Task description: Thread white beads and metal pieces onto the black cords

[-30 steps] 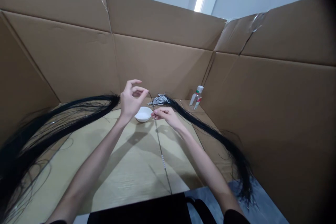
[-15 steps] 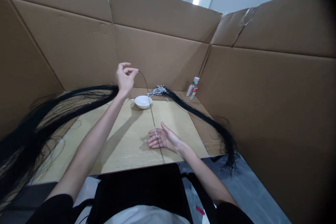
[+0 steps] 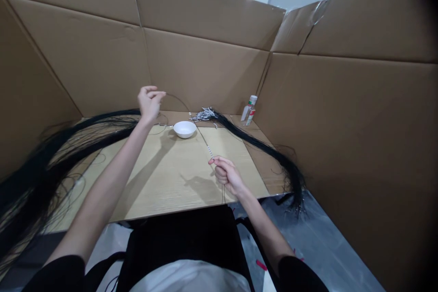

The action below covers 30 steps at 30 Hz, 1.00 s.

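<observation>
My left hand (image 3: 149, 104) is raised over the back left of the board, its fingertips pinching the end of a thin dark cord (image 3: 201, 134). From there the cord arcs down to my right hand (image 3: 228, 174), which is closed around it near the board's front. Small white beads (image 3: 210, 151) sit on the cord just above my right fingertips. Another small white piece shows higher on the cord, near the bowl; whether it is threaded there I cannot tell. Below my right hand, the cord's loose ends hang toward the front edge.
A white bowl (image 3: 185, 129) stands at the back of the pale board (image 3: 153, 182). Dark cord bundles lie left (image 3: 85, 134) and right (image 3: 260, 143), the right one ending in white beaded tips (image 3: 205, 114). A clear bottle (image 3: 251, 110) stands in the corner of the cardboard walls (image 3: 205, 68).
My right hand has gone from open beneath the cord to closed around it, moving up and right. My left hand has shifted left with the cord's end, drawing it into a slant.
</observation>
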{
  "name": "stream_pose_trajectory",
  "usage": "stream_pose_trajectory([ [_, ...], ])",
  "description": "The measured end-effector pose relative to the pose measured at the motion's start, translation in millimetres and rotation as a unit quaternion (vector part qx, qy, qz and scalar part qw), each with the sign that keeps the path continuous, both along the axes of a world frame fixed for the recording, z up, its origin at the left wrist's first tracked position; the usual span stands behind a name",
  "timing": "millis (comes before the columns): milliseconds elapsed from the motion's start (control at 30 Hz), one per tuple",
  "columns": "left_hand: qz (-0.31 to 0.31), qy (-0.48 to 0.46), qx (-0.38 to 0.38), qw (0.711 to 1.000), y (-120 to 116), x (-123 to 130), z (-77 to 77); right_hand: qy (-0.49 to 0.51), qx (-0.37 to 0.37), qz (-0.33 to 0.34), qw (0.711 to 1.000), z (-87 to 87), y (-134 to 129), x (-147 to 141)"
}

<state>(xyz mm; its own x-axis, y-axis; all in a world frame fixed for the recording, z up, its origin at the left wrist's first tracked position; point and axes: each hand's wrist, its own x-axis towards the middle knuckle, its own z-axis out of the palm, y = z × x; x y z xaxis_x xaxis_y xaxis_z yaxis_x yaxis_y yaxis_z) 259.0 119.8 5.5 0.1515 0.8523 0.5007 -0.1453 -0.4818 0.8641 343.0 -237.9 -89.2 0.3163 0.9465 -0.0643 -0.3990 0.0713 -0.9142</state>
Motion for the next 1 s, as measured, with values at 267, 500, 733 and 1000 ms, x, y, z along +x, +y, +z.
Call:
stream_pose_trajectory([
  [267, -0.050, 0.202, 0.067, 0.976, -15, -39, -33.0, -0.109, -0.006, -0.058, 0.992, 22.8, -10, 2],
  [500, -0.079, 0.352, 0.096, 0.928, -34, -74, -63.4, -0.182, -0.070, -0.055, 0.979, 20.3, -37, 26],
  [733, -0.061, 0.407, 0.165, 0.896, -71, -97, -84.4, -0.223, -0.145, -0.001, 0.964, -2.9, -45, 66],
  [1000, -0.338, 0.324, 0.326, 0.821, -203, -17, -112.0, -0.236, -0.160, 0.058, 0.957, -25.8, -38, 71],
])
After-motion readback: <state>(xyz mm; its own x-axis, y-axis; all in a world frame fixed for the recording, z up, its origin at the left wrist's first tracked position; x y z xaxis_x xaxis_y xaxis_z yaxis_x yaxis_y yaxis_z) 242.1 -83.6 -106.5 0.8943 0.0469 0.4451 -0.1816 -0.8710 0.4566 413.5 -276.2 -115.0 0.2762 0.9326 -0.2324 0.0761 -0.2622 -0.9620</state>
